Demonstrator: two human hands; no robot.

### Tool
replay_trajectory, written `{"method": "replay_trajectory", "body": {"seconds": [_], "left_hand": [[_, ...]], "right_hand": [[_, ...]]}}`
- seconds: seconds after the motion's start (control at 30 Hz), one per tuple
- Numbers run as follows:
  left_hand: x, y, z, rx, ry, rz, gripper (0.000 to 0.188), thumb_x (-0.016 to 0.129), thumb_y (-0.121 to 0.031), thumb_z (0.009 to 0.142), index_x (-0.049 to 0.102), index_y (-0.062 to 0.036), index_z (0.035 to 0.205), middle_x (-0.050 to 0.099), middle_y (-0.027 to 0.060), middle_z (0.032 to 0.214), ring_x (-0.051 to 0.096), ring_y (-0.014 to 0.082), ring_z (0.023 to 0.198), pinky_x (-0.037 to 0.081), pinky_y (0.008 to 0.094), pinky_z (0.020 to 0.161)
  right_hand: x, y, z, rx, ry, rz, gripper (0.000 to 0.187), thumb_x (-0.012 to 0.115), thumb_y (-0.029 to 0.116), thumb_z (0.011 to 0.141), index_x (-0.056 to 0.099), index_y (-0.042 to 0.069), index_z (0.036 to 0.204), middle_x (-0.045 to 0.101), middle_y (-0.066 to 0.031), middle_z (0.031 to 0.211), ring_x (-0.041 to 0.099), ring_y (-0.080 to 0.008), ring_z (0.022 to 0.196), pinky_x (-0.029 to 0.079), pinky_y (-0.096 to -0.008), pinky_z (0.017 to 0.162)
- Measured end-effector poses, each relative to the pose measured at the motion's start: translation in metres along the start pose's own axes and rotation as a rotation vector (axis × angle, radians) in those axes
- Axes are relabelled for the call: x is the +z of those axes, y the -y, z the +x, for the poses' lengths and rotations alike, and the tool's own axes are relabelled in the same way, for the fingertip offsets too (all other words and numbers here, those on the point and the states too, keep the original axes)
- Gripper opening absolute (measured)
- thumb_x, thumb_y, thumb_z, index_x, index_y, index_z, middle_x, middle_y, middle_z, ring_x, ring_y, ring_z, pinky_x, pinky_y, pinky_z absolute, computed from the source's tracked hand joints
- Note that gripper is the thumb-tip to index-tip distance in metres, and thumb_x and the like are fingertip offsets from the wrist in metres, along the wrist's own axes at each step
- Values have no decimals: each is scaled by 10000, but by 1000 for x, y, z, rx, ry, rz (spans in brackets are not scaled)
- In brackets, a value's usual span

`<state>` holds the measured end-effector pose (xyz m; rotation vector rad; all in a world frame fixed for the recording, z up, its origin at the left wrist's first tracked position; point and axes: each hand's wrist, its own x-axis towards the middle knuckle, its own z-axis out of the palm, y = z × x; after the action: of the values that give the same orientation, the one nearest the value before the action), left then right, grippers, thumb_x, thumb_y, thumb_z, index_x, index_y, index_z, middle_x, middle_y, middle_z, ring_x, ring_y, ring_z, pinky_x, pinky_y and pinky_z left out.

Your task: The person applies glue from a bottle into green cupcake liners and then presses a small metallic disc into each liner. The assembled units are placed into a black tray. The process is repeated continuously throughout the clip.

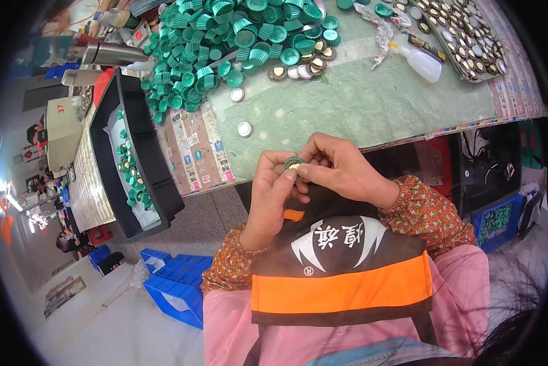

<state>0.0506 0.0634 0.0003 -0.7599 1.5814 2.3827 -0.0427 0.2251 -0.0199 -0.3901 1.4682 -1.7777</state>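
Green ridged cup (293, 160), gold-toned centre (294, 165)

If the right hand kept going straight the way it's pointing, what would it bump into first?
The right hand points left, so probably the little green cup at its thumb tip, then the left hand. Exact depth is hard to tell.

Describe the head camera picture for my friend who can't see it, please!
The left hand and right hand hold a small green cup by the near edge of a table. On the table are a big pile of green cups and a white bottle; a black bin holding more cups stands to the left.
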Motion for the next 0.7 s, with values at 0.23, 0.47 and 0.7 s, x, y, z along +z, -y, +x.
{"method": "replay_trajectory", "body": {"seconds": [0.23,0.47,0.7], "left_hand": [[-4,8,-4,71,-17,91,183,546,-89,1005,482,-54,1173,640,71,915,601,71,723,544,226,611],[-26,-20,-15,100,-78,-145,200,554,-162,1028,525,-70,1204,680,117,992,667,135,763,560,246,599],[-173,-88,-52,660,-139,-615,350,460,-217,1077,517,-18,1360,612,175,1351,687,206,966,609,333,840]], "right_hand": [[13,-10,-4,-9,0,127,135,655,46,926,555,-43,914,658,-80,819,672,-121,738,524,-275,636],[-15,17,-6,-262,-82,-511,259,662,232,949,609,10,1073,604,-110,868,599,-182,781,504,-351,718],[-130,56,-4,-505,-867,-1587,393,698,195,880,610,61,1239,601,-137,1191,543,-339,1147,422,-464,969]]}}
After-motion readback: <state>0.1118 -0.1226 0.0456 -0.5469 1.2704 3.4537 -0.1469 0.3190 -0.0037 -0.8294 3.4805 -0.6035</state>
